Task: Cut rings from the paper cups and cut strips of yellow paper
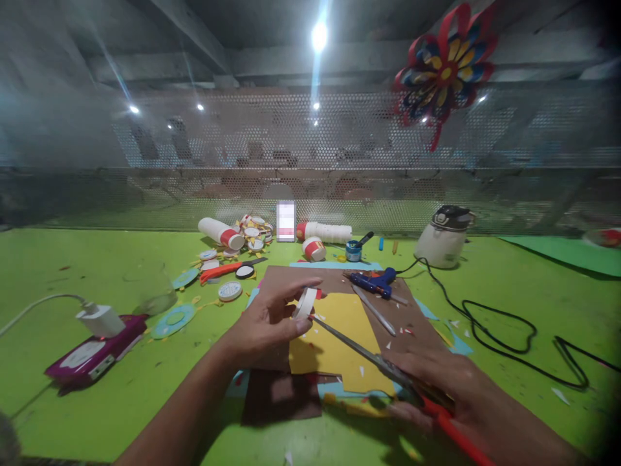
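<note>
My left hand (269, 317) is closed around a small white paper ring (305, 303) with a bit of red on its edge; it looks like a strip cut from a paper cup. In my right hand (441, 382) is a pair of scissors (359, 349) with red handles. Their blades point up and left, and the tips are at the lower edge of the ring; I cannot tell whether they touch it. Under both hands lie a yellow sheet (334, 330) and a brown sheet (281, 275), with small white and red scraps scattered on them.
A blue glue gun (376, 283) with a black cord (485, 343) lies right of centre. Paper cups (220, 233), a paint jar (354, 250) and a phone (286, 221) stand behind. A purple power strip (97, 356) is at left, a white-and-black container (441, 239) at right.
</note>
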`<state>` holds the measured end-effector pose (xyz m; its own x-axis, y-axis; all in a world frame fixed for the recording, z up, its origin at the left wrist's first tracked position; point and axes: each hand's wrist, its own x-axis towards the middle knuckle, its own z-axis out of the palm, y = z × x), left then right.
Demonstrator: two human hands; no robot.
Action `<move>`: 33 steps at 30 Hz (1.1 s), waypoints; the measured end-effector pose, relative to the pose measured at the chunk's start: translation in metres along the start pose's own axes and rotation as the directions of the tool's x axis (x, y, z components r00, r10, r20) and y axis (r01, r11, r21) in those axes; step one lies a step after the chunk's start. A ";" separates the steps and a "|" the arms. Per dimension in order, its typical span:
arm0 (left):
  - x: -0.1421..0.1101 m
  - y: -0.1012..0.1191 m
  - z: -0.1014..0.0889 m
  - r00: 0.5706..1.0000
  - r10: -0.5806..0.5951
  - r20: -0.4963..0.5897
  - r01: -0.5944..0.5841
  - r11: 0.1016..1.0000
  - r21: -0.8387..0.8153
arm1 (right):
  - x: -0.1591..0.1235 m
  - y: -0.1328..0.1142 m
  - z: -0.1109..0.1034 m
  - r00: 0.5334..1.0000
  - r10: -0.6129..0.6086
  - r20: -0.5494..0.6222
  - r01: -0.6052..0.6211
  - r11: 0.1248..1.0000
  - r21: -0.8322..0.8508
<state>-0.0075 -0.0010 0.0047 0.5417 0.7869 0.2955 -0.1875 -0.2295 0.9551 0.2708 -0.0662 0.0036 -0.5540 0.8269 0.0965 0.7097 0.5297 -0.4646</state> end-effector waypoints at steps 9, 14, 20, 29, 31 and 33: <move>-0.001 0.000 -0.003 0.996 -0.022 0.081 0.020 0.999 0.029 | 0.000 -0.002 -0.002 0.987 0.019 0.159 -0.048 0.981 0.186; 0.000 -0.002 -0.004 0.997 -0.037 0.070 0.034 0.999 0.036 | -0.002 -0.002 0.005 0.993 0.052 0.105 -0.072 0.979 0.189; 0.000 -0.004 -0.005 0.997 -0.042 0.061 0.040 0.999 0.032 | -0.004 0.001 0.020 1.000 0.001 0.002 -0.001 0.994 0.113; 0.001 -0.004 -0.005 0.998 -0.019 0.064 0.018 1.000 0.024 | -0.007 0.002 0.031 0.983 -0.047 -0.179 0.045 0.999 -0.019; 0.001 -0.004 -0.005 0.998 -0.017 0.067 0.015 0.999 0.030 | -0.006 0.001 0.032 0.982 -0.050 -0.183 0.044 0.998 -0.037; 0.001 -0.004 -0.004 0.997 -0.015 0.071 0.013 0.999 0.038 | -0.006 0.002 0.033 0.981 -0.058 -0.185 0.048 0.997 -0.057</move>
<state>-0.0098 0.0033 0.0012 0.6010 0.7479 0.2818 -0.1496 -0.2410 0.9589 0.2609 -0.0763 -0.0274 -0.5040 0.8157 0.2841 0.7063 0.5785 -0.4081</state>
